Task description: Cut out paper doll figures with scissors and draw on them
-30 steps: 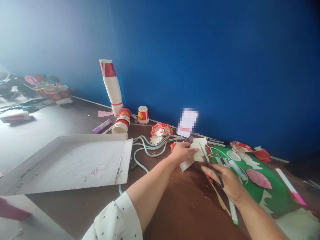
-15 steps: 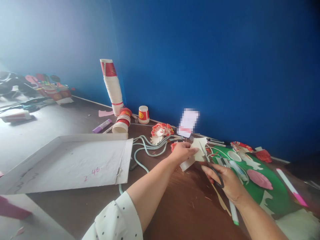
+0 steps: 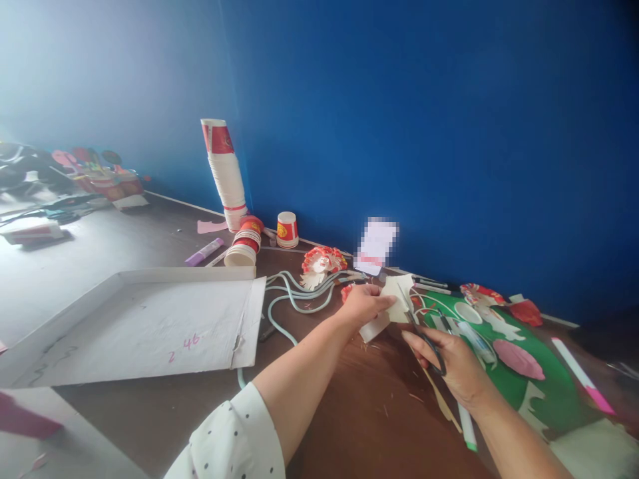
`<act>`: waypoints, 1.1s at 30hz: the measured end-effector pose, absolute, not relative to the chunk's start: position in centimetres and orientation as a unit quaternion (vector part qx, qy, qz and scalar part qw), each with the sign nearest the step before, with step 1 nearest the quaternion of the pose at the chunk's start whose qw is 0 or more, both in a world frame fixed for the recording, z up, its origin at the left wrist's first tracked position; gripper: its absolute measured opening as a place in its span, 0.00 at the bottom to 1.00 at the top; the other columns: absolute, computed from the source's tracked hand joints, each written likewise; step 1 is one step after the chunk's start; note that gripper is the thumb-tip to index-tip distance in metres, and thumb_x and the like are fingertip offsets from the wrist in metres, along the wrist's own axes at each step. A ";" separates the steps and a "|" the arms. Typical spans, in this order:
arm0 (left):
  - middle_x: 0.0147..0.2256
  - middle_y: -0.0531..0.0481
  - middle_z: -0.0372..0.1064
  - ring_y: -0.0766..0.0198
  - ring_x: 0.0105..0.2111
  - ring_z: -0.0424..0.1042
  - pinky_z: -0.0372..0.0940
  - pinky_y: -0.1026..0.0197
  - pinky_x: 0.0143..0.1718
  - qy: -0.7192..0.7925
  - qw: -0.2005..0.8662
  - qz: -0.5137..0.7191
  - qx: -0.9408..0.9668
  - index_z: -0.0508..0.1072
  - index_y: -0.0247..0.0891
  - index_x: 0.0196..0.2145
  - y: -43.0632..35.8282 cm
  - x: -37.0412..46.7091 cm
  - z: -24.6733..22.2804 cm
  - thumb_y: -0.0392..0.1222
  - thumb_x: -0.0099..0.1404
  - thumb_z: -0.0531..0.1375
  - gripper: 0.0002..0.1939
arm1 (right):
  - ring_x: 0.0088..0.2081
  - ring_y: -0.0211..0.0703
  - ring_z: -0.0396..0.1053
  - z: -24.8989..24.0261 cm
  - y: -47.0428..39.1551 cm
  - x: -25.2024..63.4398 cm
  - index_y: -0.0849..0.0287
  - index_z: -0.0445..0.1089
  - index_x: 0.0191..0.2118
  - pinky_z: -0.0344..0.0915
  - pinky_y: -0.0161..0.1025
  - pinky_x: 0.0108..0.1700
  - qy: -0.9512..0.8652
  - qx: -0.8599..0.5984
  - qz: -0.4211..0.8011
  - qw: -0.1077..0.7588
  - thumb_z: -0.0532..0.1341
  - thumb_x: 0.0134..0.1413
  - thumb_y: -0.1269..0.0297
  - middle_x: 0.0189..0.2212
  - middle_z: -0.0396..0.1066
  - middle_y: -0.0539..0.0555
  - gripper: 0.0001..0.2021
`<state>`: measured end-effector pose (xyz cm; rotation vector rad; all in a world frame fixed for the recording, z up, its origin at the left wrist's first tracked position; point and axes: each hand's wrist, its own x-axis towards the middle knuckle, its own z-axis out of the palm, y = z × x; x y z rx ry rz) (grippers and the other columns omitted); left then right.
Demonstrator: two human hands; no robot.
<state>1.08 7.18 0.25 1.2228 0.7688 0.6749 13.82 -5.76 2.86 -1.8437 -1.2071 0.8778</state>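
My left hand (image 3: 366,307) pinches a small cream paper piece (image 3: 396,293) above the brown table. Black-handled scissors (image 3: 438,359) are in my right hand (image 3: 452,362), its fingers through the handles. Their blades lie against the cream paper, pointing up and left. Just below my left fingers is a white piece (image 3: 374,328). Beneath and beyond my right hand lies a green sheet (image 3: 549,362) with a pink paper oval (image 3: 519,358) and white scraps on it.
A tall paper cup stack (image 3: 227,176) stands by the blue wall, near a single upturned cup (image 3: 287,229). A white box lid (image 3: 150,326) lies left, a pale cable (image 3: 284,299) beside it. A marker (image 3: 584,376) lies at the right.
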 end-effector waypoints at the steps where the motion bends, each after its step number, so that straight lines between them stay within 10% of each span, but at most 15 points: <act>1: 0.20 0.55 0.60 0.72 0.20 0.56 0.52 0.66 0.23 0.344 0.700 0.303 0.548 0.68 0.36 0.23 7.2 1.1 0.3 0.49 0.50 0.66 0.15 | 0.22 0.38 0.59 2.7 -5.8 13.9 0.58 0.77 0.31 0.57 0.36 0.26 -0.469 -0.720 0.345 0.377 0.64 0.46 0.46 0.18 0.62 0.47 0.18; 11: 0.20 0.55 0.61 0.71 0.21 0.57 0.53 0.66 0.23 0.342 0.698 0.303 0.552 0.68 0.36 0.23 7.4 1.2 -0.1 0.50 0.50 0.67 0.16 | 0.22 0.37 0.60 1.2 -5.6 14.8 0.59 0.78 0.41 0.58 0.36 0.26 -0.468 -0.715 0.348 0.386 0.64 0.47 0.46 0.20 0.63 0.48 0.23; 33: 0.19 0.57 0.60 0.73 0.18 0.55 0.52 0.68 0.21 0.330 0.689 0.287 0.577 0.67 0.36 0.23 7.0 1.5 -0.5 0.48 0.54 0.64 0.13 | 0.24 0.39 0.61 1.3 -5.8 15.0 0.56 0.71 0.25 0.57 0.36 0.28 -0.508 -0.703 0.335 0.369 0.63 0.50 0.48 0.19 0.63 0.47 0.16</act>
